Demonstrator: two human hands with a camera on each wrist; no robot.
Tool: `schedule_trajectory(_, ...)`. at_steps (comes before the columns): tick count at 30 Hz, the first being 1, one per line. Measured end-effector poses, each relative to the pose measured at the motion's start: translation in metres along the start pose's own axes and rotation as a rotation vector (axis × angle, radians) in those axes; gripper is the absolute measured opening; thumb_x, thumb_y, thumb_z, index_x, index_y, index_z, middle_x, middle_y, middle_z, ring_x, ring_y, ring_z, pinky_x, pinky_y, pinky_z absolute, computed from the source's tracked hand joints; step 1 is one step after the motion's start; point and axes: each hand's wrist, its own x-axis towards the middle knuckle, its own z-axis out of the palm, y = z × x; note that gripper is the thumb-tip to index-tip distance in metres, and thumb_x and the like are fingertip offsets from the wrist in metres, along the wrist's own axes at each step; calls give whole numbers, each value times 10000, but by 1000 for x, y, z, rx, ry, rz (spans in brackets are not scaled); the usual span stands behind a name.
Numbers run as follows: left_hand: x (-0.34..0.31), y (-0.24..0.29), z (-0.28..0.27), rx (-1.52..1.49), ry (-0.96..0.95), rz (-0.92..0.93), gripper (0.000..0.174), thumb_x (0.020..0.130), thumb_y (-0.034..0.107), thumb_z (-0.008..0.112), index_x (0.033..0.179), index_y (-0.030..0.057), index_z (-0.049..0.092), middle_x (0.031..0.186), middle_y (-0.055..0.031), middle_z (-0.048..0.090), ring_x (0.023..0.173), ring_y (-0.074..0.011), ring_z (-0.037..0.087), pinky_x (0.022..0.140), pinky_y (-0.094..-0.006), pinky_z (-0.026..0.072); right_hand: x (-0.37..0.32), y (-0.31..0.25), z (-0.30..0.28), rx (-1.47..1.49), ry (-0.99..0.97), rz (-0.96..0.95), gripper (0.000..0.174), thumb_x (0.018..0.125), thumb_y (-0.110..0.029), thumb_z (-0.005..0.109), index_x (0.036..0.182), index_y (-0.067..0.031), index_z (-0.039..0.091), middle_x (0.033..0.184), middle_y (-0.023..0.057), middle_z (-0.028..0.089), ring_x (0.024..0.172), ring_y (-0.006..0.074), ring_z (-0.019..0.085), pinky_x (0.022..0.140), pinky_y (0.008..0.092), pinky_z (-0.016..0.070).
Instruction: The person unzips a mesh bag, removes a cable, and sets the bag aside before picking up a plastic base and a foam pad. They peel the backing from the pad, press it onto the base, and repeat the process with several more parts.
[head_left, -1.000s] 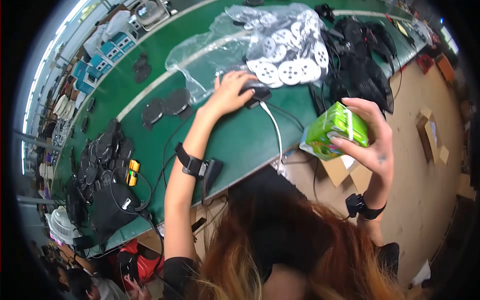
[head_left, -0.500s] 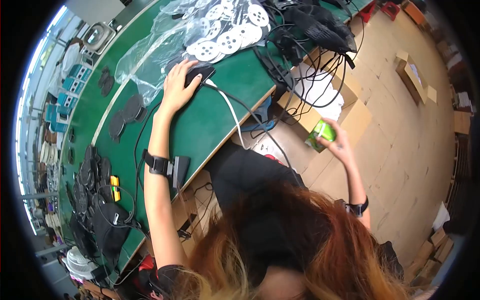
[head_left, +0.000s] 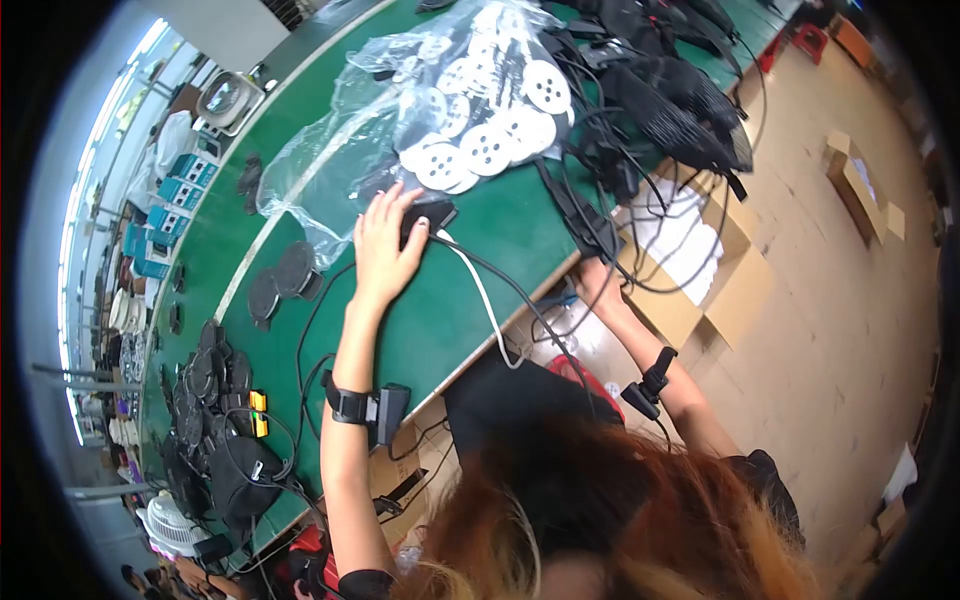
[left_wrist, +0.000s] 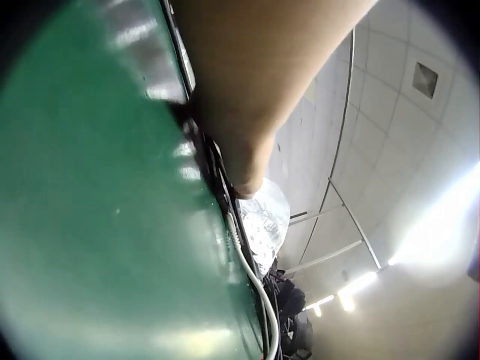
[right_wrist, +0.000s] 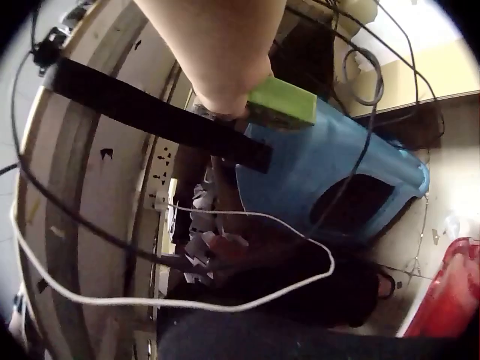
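My left hand (head_left: 385,250) lies palm down on the table, fingers stretched out, resting on a flat black device (head_left: 437,214) with a white cable plugged into it. My right hand (head_left: 598,284) reaches down past the table's edge, under the tabletop. In the right wrist view it holds a green, box-shaped pack (right_wrist: 289,102) over a blue plastic stool (right_wrist: 289,169); the fingers are hidden behind the wrist and pack. The left wrist view shows mostly the forearm, with the left hand (left_wrist: 251,169) seen edge-on near the white cable (left_wrist: 259,289).
A clear plastic bag (head_left: 320,165) with white round discs (head_left: 487,148) lies beyond the left hand. Black bags and tangled cables (head_left: 660,110) hang over the table's edge. An open carton (head_left: 740,280) stands on the floor. Black round parts (head_left: 290,270) lie on the left.
My right hand has swung from the open floor side in and down under the table edge, carrying the green pack. My left hand has stayed on the black device.
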Motion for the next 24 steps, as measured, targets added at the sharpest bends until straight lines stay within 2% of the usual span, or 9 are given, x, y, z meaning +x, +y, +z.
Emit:
schedule_trajectory(1, 1, 2, -1, -24, 4, -29, 373, 831, 289, 540, 1183, 168, 514, 1307, -94, 438, 1280, -319, 320, 1025, -554, 200, 7, -2, 5, -112, 157, -132, 362, 765, -107, 566, 1113, -21, 509, 1111, 250, 515, 924, 434, 536, 797, 435, 471)
schedule_trajectory(3, 4, -5, 0, -205, -3, -102, 341, 799, 256, 591, 1120, 155, 537, 1241, -100, 477, 1262, -320, 344, 1022, -580, 177, 23, -16, -3, 412, 497, -592, 456, 753, -125, 592, 1182, -8, 490, 1201, 239, 483, 1099, 403, 467, 930, 401, 400)
schedule_trajectory(7, 23, 26, -43, -373, -244, -254, 321, 811, 170, 605, 1119, 112, 535, 1117, -69, 560, 1142, -236, 481, 1042, -497, 234, 64, -40, -14, 379, 461, -707, 466, 751, -126, 595, 1188, -6, 486, 1206, 237, 480, 1108, 401, 459, 937, 400, 393)
schedule_trajectory(11, 52, -4, -68, -938, -381, -356, 329, 856, 16, 458, 1184, 2, 463, 1072, -150, 565, 947, -178, 606, 816, -289, 487, 86, -45, -4, 323, 391, -740, 479, 749, -127, 598, 1196, -5, 480, 1213, 236, 477, 1121, 397, 449, 947, 398, 383)
schedule_trajectory(13, 65, -18, -74, -940, -335, -539, 395, 841, -6, 447, 1234, -10, 408, 993, -144, 590, 589, -168, 641, 685, -270, 524, 86, -43, 5, 300, 358, -740, 485, 747, -128, 600, 1200, -4, 477, 1216, 235, 475, 1128, 395, 444, 952, 397, 378)
schedule_trajectory(15, 78, -42, -64, -861, -420, -608, 354, 834, 9, 471, 1186, -25, 459, 880, -123, 618, 499, -154, 610, 535, -258, 516, 82, -40, 16, 279, 328, -733, 492, 746, -129, 602, 1204, -3, 474, 1219, 234, 473, 1134, 393, 439, 957, 396, 373)
schedule_trajectory(18, 98, -39, -53, -417, -406, -394, 214, 754, 157, 654, 879, -14, 622, 606, -97, 612, 462, -189, 585, 464, -308, 463, 74, -29, 28, 240, 297, -707, 502, 744, -130, 605, 1210, -2, 470, 1224, 233, 471, 1144, 391, 431, 964, 394, 365)
schedule_trajectory(21, 120, -46, -27, -147, -195, 8, 301, 717, 290, 714, 743, 6, 615, 622, -106, 607, 534, -254, 595, 506, -354, 446, 59, -10, 35, 187, 283, -659, 512, 743, -131, 608, 1216, -1, 465, 1229, 232, 468, 1153, 388, 424, 971, 393, 358)
schedule_trajectory(24, 139, -35, -20, -177, -57, 2, 362, 722, 376, 701, 696, 29, 602, 668, -120, 597, 627, -291, 583, 565, -367, 440, 40, 11, 38, 130, 271, -604, 522, 741, -132, 611, 1222, 1, 461, 1234, 231, 465, 1163, 385, 416, 978, 391, 350)
